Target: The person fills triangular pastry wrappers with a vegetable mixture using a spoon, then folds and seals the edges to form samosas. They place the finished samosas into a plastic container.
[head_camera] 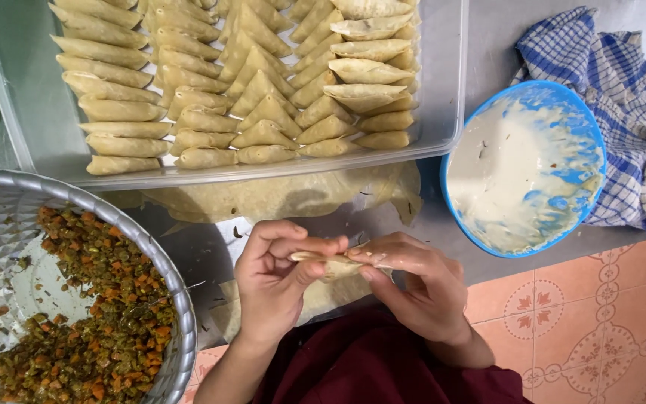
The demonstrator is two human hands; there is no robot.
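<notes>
Near bottom centre: both hands met above dark red clothing, working one pastry piece.
Left hand: closed in a pinch on left end of pastry piece; thumb and forefinger pressed on its edge.
Right hand: grasped right end of same piece; fingers curled over top, thumb beneath.
Pastry piece: pale, thin, folded; held between both hands, clear of surface, just above a flat pastry sheet.
Surface: grey metal worktop, dull sheen, scattered crumbs near hands.
Pastry sheets: stacked flat on worktop, partly under tray's near edge.
Clear plastic tray: far side of worktop; packed with rows of folded triangular pastries, pale and uncooked.
Metal bowl: left of hands, faceted wall; held chopped vegetable filling, green-brown with orange bits.
Blue bowl: right of tray, smeared inside with whitish paste.
Checked cloth: blue and white, crumpled, touching blue bowl's far right rim.
Room: tiled floor at lower right, salmon with pale floral pattern.
</notes>
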